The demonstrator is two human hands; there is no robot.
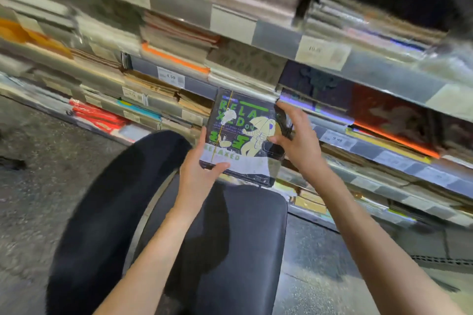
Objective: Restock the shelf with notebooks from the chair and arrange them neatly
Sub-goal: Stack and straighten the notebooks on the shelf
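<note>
Chair (pixel 230 250) beneath hands-held notebook (pixel 243 135)

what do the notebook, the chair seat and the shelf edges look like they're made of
Notebook: a printed card or paper cover, apparently in clear plastic wrap, judging by the glare and crinkles near the right hand.
Chair seat: dark padded upholstery with a dull sheen, perhaps faux leather or vinyl.
Shelf edges: grey with a soft shine, likely painted metal or plastic strip; blur leaves it open.

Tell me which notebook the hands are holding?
The dark notebook with green "RELAXED" lettering, held up by both hands; every other notebook lies stacked on the shelves.
</note>
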